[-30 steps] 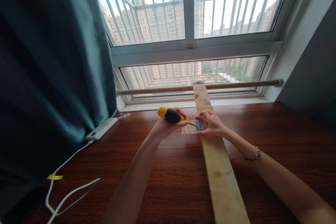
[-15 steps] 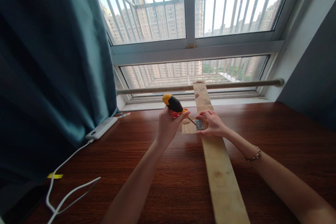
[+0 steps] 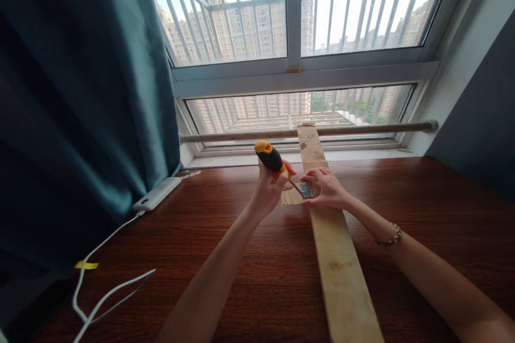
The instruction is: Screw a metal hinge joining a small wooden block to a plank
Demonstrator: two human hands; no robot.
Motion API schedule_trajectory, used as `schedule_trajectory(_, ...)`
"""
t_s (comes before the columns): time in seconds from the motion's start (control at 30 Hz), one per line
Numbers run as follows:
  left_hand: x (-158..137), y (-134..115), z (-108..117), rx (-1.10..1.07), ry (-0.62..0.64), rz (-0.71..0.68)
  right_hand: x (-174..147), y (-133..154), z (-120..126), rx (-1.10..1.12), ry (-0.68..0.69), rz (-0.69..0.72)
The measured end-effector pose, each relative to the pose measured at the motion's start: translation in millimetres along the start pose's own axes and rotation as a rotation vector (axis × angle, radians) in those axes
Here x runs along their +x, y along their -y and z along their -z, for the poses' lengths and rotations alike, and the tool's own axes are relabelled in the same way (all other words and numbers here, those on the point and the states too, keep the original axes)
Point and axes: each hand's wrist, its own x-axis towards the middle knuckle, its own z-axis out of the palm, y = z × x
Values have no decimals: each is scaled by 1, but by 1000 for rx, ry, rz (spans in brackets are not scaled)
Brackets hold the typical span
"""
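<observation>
Reddish-brown tabletop [image 3: 277,273], left hand [image 3: 269,186] tight round a screwdriver [image 3: 270,158], right hand [image 3: 329,191] half-curled, holding a hinge [image 3: 307,189], any lettering illegible.

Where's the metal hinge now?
In the head view, the metal hinge sits right of centre near the left edge of the long board, between the screwdriver and the right hand.

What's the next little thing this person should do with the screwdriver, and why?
Probably tilt the screwdriver more upright with the left hand before turning it. It leans well over, its tip at the left side of the metal hinge; whether it sits in a screw is too small to tell. The right hand frames the hinge, which may help steady it.
</observation>
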Motion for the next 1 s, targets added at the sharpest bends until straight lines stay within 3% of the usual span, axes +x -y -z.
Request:
schedule_trajectory(0.27,0,26,-8,-294,-116,45,0,0,1,14,-2,-14)
schedule_trajectory(0.4,1,22,-8,-371,-182,97,0,0,0,41,-18,-15)
schedule_trajectory(0.5,5,15,-3,-443,-311,121,-1,0,-1,53,-17,-13)
schedule_trajectory(0.57,10,15,8,-446,-436,180,-1,0,-1,50,-17,-10)
schedule_trajectory(0.63,16,22,22,-414,-489,353,-1,-1,-1,44,-18,-9)
schedule_trajectory(0.73,23,41,41,-367,-328,769,-1,-1,-1,44,-18,-13)
schedule_trajectory(0.8,23,55,48,-345,-186,939,-1,-1,-1,43,-18,-16)
schedule_trajectory(0.93,18,74,49,-352,183,1010,-1,0,-1,26,-8,-1)
schedule_trajectory(1.0,16,79,48,-336,256,986,-1,0,-1,18,-3,8)
